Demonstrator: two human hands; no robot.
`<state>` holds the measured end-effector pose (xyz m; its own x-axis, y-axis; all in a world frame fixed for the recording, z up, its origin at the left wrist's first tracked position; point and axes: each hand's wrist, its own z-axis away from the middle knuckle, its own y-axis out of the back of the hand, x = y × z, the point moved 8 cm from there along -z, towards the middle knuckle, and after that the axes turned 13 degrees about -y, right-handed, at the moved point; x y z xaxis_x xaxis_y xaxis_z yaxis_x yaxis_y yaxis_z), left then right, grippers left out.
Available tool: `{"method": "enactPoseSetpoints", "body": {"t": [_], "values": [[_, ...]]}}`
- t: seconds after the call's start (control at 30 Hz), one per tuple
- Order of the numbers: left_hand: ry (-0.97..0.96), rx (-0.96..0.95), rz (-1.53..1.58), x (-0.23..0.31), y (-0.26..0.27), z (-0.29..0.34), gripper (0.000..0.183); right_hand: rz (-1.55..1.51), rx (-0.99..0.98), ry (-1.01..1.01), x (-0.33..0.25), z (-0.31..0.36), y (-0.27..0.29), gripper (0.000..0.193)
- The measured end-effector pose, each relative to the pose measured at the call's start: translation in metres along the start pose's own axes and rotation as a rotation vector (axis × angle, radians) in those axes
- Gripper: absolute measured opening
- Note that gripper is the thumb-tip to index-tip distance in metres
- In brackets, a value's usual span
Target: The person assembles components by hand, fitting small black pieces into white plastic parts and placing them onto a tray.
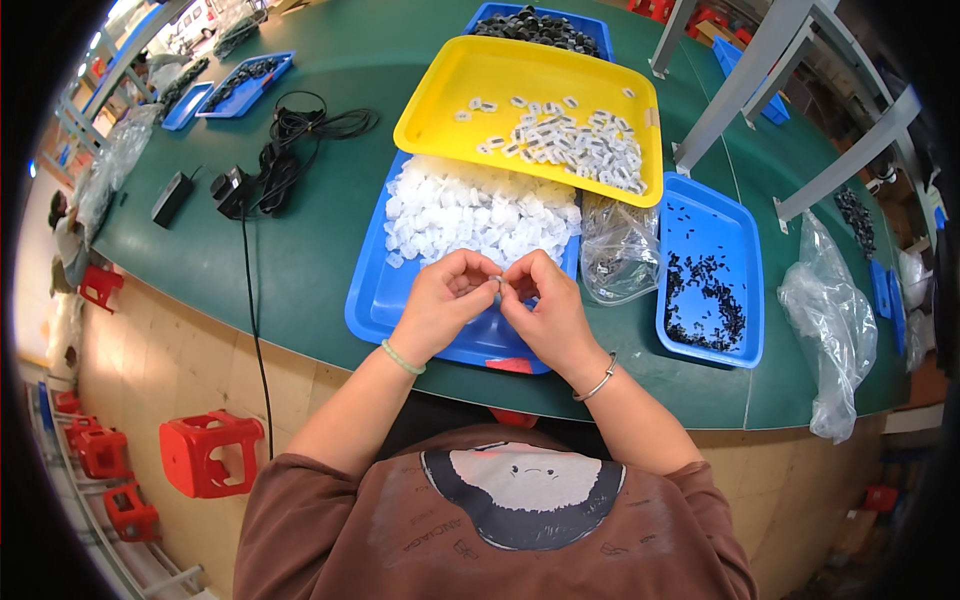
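Observation:
My left hand (447, 300) and my right hand (541, 303) meet over the near part of a blue tray (369, 292). Thumbs and forefingers of both are pinched together on a tiny pale piece (497, 281), mostly hidden by the fingertips; its exact kind does not show. Just beyond the hands, many translucent white plastic pieces (470, 208) are heaped in that tray. A yellow tray (450, 85) overlaps its far end and carries many small white parts with dark centres (580, 145), gathered toward its right side.
Right of the hands are a clear plastic bag (617, 255) and a blue tray (747, 290) of tiny black parts. Black cables with adapters (235, 190) lie left. Grey metal legs (735, 80) and another clear bag (828, 320) stand or lie at right. A red stool (200, 455) is lower left.

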<state>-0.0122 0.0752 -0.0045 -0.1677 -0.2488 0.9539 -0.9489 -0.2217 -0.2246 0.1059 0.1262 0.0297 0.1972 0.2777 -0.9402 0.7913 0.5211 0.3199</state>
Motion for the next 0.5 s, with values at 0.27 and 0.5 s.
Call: {"method": "enactPoseSetpoints", "body": {"t": [0.27,0.5], "values": [[0.034,0.108,0.045,0.004,0.012,0.000,0.013,0.408,0.033,-0.057,-0.028,0.016,0.077,0.014],[0.056,0.074,0.034,0.000,0.010,-0.003,0.016,0.638,0.058,-0.216,-0.016,0.034,0.108,0.010]]}}
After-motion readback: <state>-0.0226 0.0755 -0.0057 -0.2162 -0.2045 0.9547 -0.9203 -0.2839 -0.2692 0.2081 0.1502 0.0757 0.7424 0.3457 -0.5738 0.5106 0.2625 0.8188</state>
